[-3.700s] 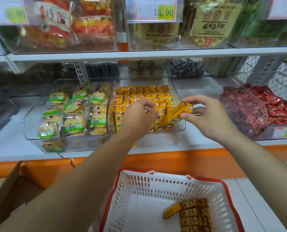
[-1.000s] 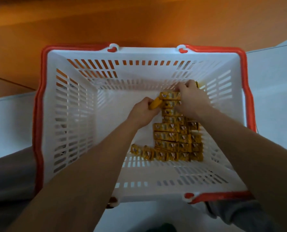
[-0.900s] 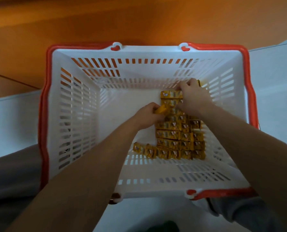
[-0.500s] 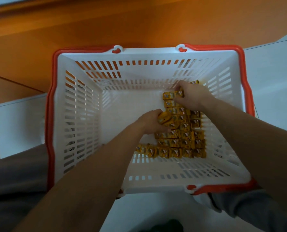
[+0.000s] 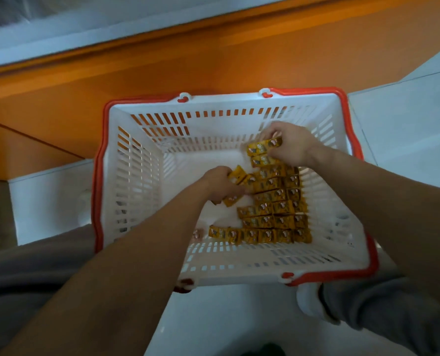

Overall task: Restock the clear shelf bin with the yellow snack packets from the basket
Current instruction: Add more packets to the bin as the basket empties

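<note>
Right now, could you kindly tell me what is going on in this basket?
A person has both hands inside the white slatted plastic basket with a red rim. The left hand grips a few loose yellow snack packets, and the right hand pinches the farthest packet of the neat rows lying on the basket floor. The shelf bin is not in view.

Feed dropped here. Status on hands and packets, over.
Left hand grips yellow snack packets; right hand pinches the top strip. All inside white red-rimmed plastic basket. Nothing blocking.
</note>
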